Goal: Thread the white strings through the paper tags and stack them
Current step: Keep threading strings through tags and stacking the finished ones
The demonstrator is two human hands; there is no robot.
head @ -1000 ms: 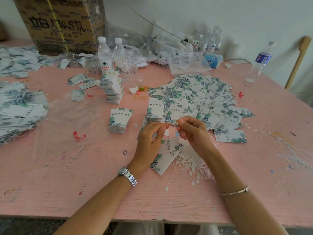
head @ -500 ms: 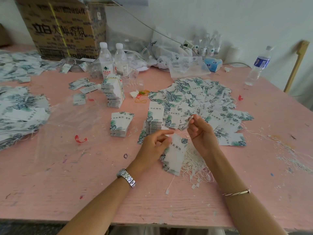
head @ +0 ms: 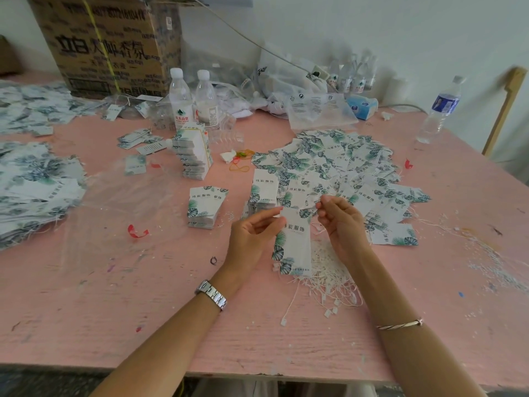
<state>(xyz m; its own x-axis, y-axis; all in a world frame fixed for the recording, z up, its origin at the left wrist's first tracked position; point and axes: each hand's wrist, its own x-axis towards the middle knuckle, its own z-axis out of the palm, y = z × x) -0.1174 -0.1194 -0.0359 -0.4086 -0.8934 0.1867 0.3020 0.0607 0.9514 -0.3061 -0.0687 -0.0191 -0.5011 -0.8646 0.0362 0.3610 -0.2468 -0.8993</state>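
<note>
One paper tag (head: 294, 242) now hangs upright between the hands, lifted a little higher than half a second ago, when it tilted lower over the pile of white strings (head: 329, 267). The left hand (head: 253, 239) pinches the tag's top left corner between thumb and forefinger, wrist (with a metal watch (head: 211, 295)) angled inward. The right hand (head: 340, 222) has moved in closer to the tag's top edge, fingertips closed narrowly; whether they grip a string is too fine to tell. The cardboard box (head: 106, 44) stands at the back of the pink table (head: 143, 325), contents hidden. Stacked tags (head: 204, 207) sit left of the hands.
</note>
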